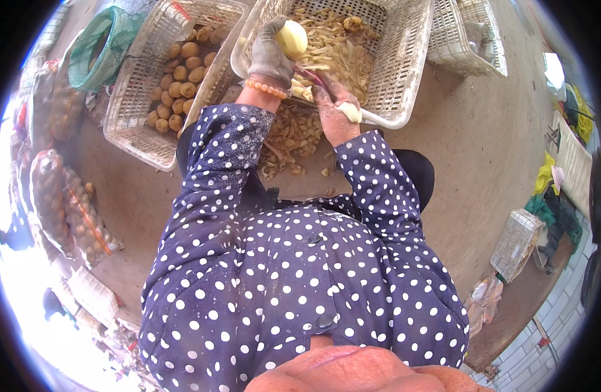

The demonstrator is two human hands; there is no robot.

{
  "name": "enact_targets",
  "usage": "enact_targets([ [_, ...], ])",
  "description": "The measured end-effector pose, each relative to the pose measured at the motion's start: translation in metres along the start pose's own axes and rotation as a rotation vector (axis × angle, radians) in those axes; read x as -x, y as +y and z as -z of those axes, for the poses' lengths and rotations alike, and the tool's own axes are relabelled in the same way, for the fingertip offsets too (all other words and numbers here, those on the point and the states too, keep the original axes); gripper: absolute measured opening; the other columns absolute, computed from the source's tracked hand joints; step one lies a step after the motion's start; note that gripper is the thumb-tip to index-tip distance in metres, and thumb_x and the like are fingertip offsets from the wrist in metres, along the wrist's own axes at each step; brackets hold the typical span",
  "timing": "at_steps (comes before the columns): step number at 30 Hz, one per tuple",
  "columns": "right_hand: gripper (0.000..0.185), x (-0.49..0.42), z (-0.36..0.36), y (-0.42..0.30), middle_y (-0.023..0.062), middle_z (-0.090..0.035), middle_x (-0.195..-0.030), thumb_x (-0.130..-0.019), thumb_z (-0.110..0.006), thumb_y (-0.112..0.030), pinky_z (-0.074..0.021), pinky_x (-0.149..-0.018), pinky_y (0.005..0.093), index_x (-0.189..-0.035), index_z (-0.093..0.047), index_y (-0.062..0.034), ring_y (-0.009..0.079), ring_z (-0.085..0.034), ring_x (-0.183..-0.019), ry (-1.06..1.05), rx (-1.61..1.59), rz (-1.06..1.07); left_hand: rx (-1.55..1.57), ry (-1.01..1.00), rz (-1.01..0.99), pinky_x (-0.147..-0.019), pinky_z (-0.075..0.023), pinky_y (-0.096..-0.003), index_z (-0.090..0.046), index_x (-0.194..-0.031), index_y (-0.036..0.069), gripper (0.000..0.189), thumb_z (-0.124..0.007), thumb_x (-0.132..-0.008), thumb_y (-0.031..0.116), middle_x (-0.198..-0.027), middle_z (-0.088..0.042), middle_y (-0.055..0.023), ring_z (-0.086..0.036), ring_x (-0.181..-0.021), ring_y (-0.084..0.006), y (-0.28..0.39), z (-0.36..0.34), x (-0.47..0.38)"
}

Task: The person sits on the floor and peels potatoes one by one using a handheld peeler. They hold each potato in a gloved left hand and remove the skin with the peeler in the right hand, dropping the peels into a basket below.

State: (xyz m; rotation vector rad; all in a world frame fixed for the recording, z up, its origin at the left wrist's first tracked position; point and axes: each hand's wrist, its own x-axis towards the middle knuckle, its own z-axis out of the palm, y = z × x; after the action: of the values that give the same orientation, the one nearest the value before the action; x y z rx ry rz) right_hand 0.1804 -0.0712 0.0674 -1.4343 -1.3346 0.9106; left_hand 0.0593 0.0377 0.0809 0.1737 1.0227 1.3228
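My left hand (pixel 272 58), in a dirty grey glove with a beaded bracelet at the wrist, grips a peeled pale potato (pixel 292 40) over the near left corner of a white plastic crate (pixel 400 73). Bare and at the crate's near rim, my right hand (pixel 335 105) is closed around a slim tool with a reddish handle (pixel 307 76), likely a peeler; its working end is hard to make out. A pale piece of peel (pixel 350 112) clings to the back of that hand. Potato peelings (pixel 349 59) lie in the crate.
Left of me, a second crate (pixel 134 112) holds unpeeled brown potatoes (pixel 180 73). More peelings (pixel 295 132) lie on the floor below my hands. Net sacks of potatoes (pixel 80 210) and a green mesh basket (pixel 92 54) are at the left; another crate (pixel 457 44) stands at the upper right.
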Motion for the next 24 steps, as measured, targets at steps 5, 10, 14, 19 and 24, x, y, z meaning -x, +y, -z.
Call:
enact_targets([
  [5,0.034,-0.032,0.016,0.0,0.0086,-0.065,-0.119,-0.096,-0.057,-0.01,-0.0518,-0.08,0.0231,-0.129,-0.059,-0.0033,0.0127,-0.063,-0.095,-0.01,-0.319,-0.13,0.173,-0.04,0.209,-0.083,-0.0556,-0.0446,-0.057,-0.112,0.01,0.032,-0.064,-0.086,0.025,-0.104,-0.062,-0.0095,-0.063,-0.095,-0.0278,-0.004,0.001,0.003],
  [10,0.027,-0.064,0.002,0.012,0.0035,-0.064,-0.082,-0.092,-0.061,-0.012,-0.0485,-0.062,0.025,-0.118,-0.064,-0.0022,0.0084,-0.058,-0.07,0.029,-0.119,0.012,0.164,-0.072,0.168,-0.08,-0.056,-0.0433,-0.057,-0.11,0.009,0.028,-0.064,-0.087,0.022,-0.103,-0.063,-0.0095,-0.064,-0.093,-0.0256,-0.01,-0.001,0.004],
  [14,0.027,-0.029,0.005,0.001,0.0062,-0.064,-0.079,-0.092,-0.06,-0.015,-0.0482,-0.062,0.0263,-0.116,-0.065,-0.0055,0.0134,-0.06,-0.069,-0.008,0.038,-0.09,0.126,-0.014,0.126,-0.077,-0.0548,-0.0433,-0.058,-0.107,0.011,0.029,-0.067,-0.083,0.024,-0.102,-0.062,-0.0088,-0.061,-0.093,-0.0272,-0.006,0.008,-0.007],
  [19,0.03,0.003,0.002,0.001,0.0123,-0.07,-0.102,-0.092,-0.064,-0.014,-0.051,-0.078,0.0272,-0.121,-0.065,-0.0049,0.016,-0.066,-0.089,0.034,-0.05,-0.073,0.081,0.003,0.1,-0.082,-0.0527,-0.0467,-0.057,-0.112,0.011,0.038,-0.07,-0.081,0.028,-0.105,-0.061,-0.0092,-0.059,-0.097,-0.0282,0.006,-0.006,0.01],
  [24,0.034,-0.013,0.011,-0.005,0.0077,-0.07,-0.104,-0.091,-0.066,-0.008,-0.0503,-0.079,0.0254,-0.124,-0.062,-0.0007,0.0102,-0.062,-0.088,0.051,-0.112,0.019,0.175,-0.044,0.209,-0.087,-0.0526,-0.0461,-0.06,-0.113,0.012,0.033,-0.068,-0.086,0.03,-0.107,-0.062,-0.0078,-0.059,-0.101,-0.0269,-0.008,0.004,-0.005],
])
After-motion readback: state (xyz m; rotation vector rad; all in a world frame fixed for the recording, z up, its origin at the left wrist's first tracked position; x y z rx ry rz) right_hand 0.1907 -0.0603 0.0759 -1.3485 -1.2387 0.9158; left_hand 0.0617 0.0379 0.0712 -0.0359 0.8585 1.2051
